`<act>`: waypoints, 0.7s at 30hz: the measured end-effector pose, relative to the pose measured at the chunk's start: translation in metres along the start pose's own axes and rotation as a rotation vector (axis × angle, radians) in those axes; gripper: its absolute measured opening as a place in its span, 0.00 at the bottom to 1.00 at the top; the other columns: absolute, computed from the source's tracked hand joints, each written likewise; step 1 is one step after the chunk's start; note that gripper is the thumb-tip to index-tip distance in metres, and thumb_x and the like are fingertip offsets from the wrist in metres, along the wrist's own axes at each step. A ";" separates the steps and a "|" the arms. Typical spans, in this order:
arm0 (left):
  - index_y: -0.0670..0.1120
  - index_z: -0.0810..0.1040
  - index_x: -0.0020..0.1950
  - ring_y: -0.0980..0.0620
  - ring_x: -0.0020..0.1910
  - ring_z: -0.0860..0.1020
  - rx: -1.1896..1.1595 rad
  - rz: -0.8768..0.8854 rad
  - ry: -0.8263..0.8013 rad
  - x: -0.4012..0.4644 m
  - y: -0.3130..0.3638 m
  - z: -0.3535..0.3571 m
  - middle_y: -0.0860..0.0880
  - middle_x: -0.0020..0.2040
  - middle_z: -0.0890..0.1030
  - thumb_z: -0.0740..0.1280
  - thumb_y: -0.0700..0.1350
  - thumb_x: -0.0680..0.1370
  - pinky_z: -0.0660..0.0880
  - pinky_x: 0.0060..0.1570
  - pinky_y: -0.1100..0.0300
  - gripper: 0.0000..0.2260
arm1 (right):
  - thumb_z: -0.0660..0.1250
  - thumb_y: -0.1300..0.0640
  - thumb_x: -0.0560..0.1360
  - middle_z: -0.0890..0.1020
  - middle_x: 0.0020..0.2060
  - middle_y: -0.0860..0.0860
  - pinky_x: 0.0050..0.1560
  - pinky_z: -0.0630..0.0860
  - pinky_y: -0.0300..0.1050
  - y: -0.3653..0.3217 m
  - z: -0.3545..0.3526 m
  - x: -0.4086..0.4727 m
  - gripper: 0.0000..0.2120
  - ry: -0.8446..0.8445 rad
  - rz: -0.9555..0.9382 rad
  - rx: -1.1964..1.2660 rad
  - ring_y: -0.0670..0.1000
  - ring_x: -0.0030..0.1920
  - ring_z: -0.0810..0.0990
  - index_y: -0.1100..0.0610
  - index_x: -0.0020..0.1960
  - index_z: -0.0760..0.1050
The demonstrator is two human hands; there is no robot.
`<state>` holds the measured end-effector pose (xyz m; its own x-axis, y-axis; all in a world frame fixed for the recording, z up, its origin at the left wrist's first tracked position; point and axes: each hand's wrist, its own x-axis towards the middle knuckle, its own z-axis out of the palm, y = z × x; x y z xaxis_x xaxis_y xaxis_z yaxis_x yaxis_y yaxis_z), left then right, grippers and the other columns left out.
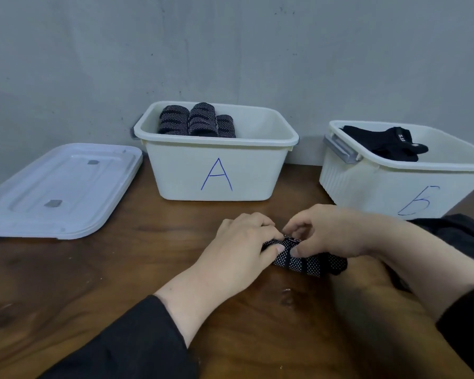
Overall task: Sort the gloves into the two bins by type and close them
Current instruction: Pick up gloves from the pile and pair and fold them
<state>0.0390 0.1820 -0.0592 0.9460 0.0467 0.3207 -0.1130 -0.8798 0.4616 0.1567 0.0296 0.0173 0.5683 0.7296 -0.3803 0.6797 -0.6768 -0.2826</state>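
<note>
Your left hand [241, 242] pinches the glove [304, 262] | your right hand [331, 231] pinches it too | bin A [216, 170] sits past your fingers

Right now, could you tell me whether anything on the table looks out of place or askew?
Only mildly: bin B sits turned at an angle, while bin A faces squarely forward. The lids lie stacked flat to the left, both bins open. Both hands grip a dotted glove.
</note>
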 end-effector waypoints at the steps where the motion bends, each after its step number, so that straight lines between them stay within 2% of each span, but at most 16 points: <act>1: 0.56 0.80 0.63 0.57 0.64 0.67 0.001 0.021 0.012 0.000 -0.001 -0.001 0.58 0.64 0.74 0.63 0.54 0.82 0.60 0.63 0.57 0.13 | 0.74 0.45 0.74 0.80 0.53 0.39 0.51 0.73 0.33 -0.003 -0.004 0.003 0.20 -0.034 0.008 -0.031 0.39 0.52 0.78 0.45 0.65 0.78; 5: 0.54 0.81 0.61 0.58 0.62 0.68 -0.024 0.096 0.090 -0.001 -0.005 -0.004 0.58 0.61 0.75 0.64 0.55 0.81 0.59 0.62 0.60 0.12 | 0.75 0.47 0.74 0.83 0.48 0.41 0.46 0.75 0.36 -0.008 -0.007 0.011 0.12 -0.104 0.030 -0.048 0.42 0.47 0.81 0.45 0.56 0.79; 8: 0.53 0.83 0.57 0.59 0.60 0.71 -0.043 0.148 0.219 -0.002 -0.011 -0.017 0.58 0.57 0.78 0.64 0.56 0.80 0.64 0.62 0.57 0.13 | 0.75 0.49 0.73 0.83 0.43 0.41 0.40 0.73 0.35 -0.009 -0.004 0.011 0.07 -0.096 0.035 0.029 0.41 0.42 0.80 0.43 0.49 0.79; 10: 0.52 0.84 0.55 0.57 0.58 0.74 -0.029 0.170 0.326 -0.002 -0.017 -0.027 0.57 0.55 0.79 0.63 0.56 0.79 0.66 0.61 0.55 0.14 | 0.75 0.49 0.73 0.84 0.43 0.41 0.42 0.75 0.35 -0.007 -0.006 0.004 0.07 -0.071 0.043 0.078 0.41 0.44 0.82 0.43 0.49 0.80; 12: 0.49 0.84 0.55 0.53 0.56 0.76 0.004 0.190 0.456 -0.001 -0.028 -0.038 0.54 0.55 0.80 0.64 0.54 0.79 0.68 0.59 0.53 0.13 | 0.75 0.54 0.74 0.86 0.45 0.46 0.49 0.80 0.42 -0.004 -0.010 0.000 0.06 -0.042 0.041 0.244 0.47 0.47 0.84 0.48 0.50 0.83; 14: 0.48 0.84 0.55 0.49 0.57 0.77 0.065 0.189 0.579 0.000 -0.041 -0.052 0.51 0.56 0.81 0.66 0.52 0.79 0.68 0.60 0.52 0.12 | 0.76 0.61 0.73 0.87 0.48 0.57 0.52 0.79 0.50 -0.003 -0.021 -0.003 0.07 0.002 0.015 0.509 0.54 0.47 0.85 0.57 0.50 0.83; 15: 0.48 0.84 0.56 0.48 0.58 0.76 0.105 0.179 0.632 0.000 -0.049 -0.059 0.50 0.58 0.80 0.65 0.51 0.79 0.67 0.60 0.52 0.12 | 0.75 0.63 0.73 0.86 0.49 0.62 0.52 0.78 0.52 -0.006 -0.030 -0.005 0.07 0.023 -0.006 0.633 0.57 0.46 0.84 0.61 0.51 0.82; 17: 0.47 0.83 0.58 0.45 0.61 0.76 0.177 0.148 0.718 -0.001 -0.063 -0.072 0.47 0.60 0.79 0.65 0.50 0.79 0.65 0.61 0.49 0.13 | 0.72 0.65 0.74 0.84 0.49 0.66 0.52 0.77 0.53 -0.014 -0.050 -0.008 0.08 0.097 -0.039 0.818 0.59 0.47 0.82 0.65 0.52 0.80; 19: 0.45 0.82 0.61 0.42 0.64 0.74 0.212 0.119 0.756 -0.001 -0.075 -0.082 0.44 0.64 0.77 0.65 0.48 0.79 0.64 0.64 0.46 0.14 | 0.70 0.63 0.75 0.83 0.48 0.65 0.45 0.80 0.49 -0.025 -0.078 -0.006 0.12 0.189 -0.058 0.871 0.58 0.44 0.83 0.68 0.56 0.78; 21: 0.44 0.79 0.65 0.42 0.69 0.71 0.227 0.091 0.763 0.001 -0.085 -0.089 0.43 0.69 0.74 0.65 0.48 0.79 0.62 0.68 0.45 0.16 | 0.72 0.58 0.75 0.82 0.42 0.63 0.31 0.77 0.45 -0.036 -0.106 0.004 0.15 0.301 -0.042 0.823 0.58 0.33 0.81 0.67 0.57 0.77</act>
<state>0.0222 0.2993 -0.0243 0.4586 0.2086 0.8638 -0.0374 -0.9667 0.2533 0.1837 0.0672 0.1198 0.7276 0.6716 -0.1396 0.2186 -0.4198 -0.8809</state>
